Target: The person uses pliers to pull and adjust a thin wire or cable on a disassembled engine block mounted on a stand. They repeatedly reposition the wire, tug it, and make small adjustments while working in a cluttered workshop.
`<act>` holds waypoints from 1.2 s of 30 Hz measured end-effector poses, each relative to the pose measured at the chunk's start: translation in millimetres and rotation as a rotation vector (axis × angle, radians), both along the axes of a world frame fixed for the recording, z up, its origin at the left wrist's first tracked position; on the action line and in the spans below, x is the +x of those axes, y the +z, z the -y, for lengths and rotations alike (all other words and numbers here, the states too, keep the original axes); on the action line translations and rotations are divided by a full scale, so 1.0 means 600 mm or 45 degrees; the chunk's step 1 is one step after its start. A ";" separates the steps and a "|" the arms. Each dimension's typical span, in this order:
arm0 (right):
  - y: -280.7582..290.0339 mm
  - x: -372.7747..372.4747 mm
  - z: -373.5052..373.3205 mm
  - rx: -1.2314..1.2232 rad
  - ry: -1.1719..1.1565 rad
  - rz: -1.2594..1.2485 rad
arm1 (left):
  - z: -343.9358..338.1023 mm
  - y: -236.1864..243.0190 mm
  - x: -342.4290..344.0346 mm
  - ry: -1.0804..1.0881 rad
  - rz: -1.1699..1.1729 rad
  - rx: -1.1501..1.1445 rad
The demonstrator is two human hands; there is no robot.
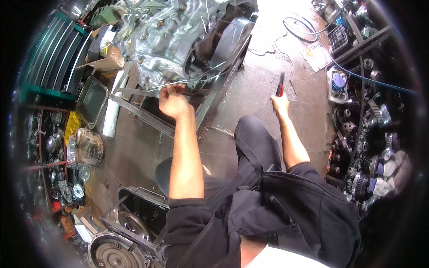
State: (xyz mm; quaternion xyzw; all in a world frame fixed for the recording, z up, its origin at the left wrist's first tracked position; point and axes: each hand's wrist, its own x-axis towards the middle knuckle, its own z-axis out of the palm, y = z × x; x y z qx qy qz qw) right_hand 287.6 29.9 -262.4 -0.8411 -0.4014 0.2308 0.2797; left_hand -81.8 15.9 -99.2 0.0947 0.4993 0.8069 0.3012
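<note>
A large silver metal casing (167,38), ribbed and studded with bolts, sits on a low metal stand (145,115), filling the stand's top and overhanging its near edge. The casing's right side is open, showing a dark hollow. A thin pale strip (199,81) runs along its lower rim.

The person's left hand (173,102) reaches up to that rim, above the near edge of the stand, with fingers drawn closely together beside the strip; whether they pinch it cannot be told. The right hand (280,105) is well apart, out over the floor (263,96) to the right of the stand, closed around a slim red-and-black hand tool (280,87) whose dark tip points away from the person.

The person sits low, in dark trousers (257,143) and dark sleeves, one knee raised between the two forearms. Left of the stand are a long white roll (111,111), a grey tray (93,102) and a green rack (49,96) of dark curved panels. At the lower left, a dark open box (156,212) stands near a round metal part (117,259). Along the floor's right edge, gears (377,114) crowd a shelf, crossed above by a blue hose (366,79). A paper sheet (315,56) lies near the floor's far right corner.
</note>
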 end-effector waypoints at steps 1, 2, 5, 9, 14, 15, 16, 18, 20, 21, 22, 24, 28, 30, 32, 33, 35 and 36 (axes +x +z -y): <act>-0.046 0.023 0.023 -0.178 0.077 0.068 | 0.003 -0.003 0.002 -0.019 0.000 -0.023; -0.086 0.042 0.042 -0.351 0.193 0.104 | 0.002 -0.004 -0.001 -0.021 -0.039 0.003; -0.187 0.077 0.105 -0.756 0.398 0.146 | 0.005 -0.007 -0.002 -0.007 -0.097 -0.010; -0.255 0.078 0.154 -0.796 0.410 0.185 | 0.003 -0.007 -0.004 -0.013 -0.039 0.048; -0.187 0.003 0.107 -0.575 0.137 0.605 | -0.005 0.004 0.001 0.037 0.130 0.078; -0.147 -0.022 0.087 -0.267 0.294 0.438 | -0.007 0.008 0.000 0.022 0.151 0.070; -0.099 -0.048 0.070 -0.068 0.399 0.263 | -0.006 0.010 0.002 0.037 0.171 0.083; 0.006 -0.135 0.055 0.198 0.556 -0.725 | -0.005 0.013 0.004 0.046 0.229 0.066; 0.116 -0.241 0.066 0.398 0.885 -1.114 | -0.003 0.014 0.004 0.000 0.236 0.095; 0.169 -0.295 0.075 0.485 0.914 -1.065 | -0.001 0.014 0.004 -0.018 0.229 0.098; 0.220 -0.342 0.082 0.655 1.035 -1.047 | 0.001 0.014 0.002 -0.034 0.221 0.102; 0.303 -0.409 0.087 0.867 1.202 -0.684 | 0.003 0.012 0.002 -0.046 0.316 0.160; 0.387 -0.471 0.048 0.724 1.378 0.013 | 0.014 0.011 -0.005 -0.147 0.222 0.062; 0.394 -0.471 0.022 0.548 1.631 0.285 | 0.014 0.013 -0.007 -0.213 0.302 0.229; 0.384 -0.475 0.011 0.535 1.625 0.278 | 0.016 0.015 -0.009 -0.210 0.306 0.256; 0.377 -0.480 0.008 0.516 1.586 0.302 | 0.014 0.017 -0.011 -0.179 0.273 0.212; 0.360 -0.488 0.011 0.539 1.506 0.347 | 0.012 0.019 -0.016 -0.112 0.311 0.138; 0.352 -0.495 0.012 0.540 1.454 0.341 | 0.013 0.018 -0.017 -0.078 0.332 0.174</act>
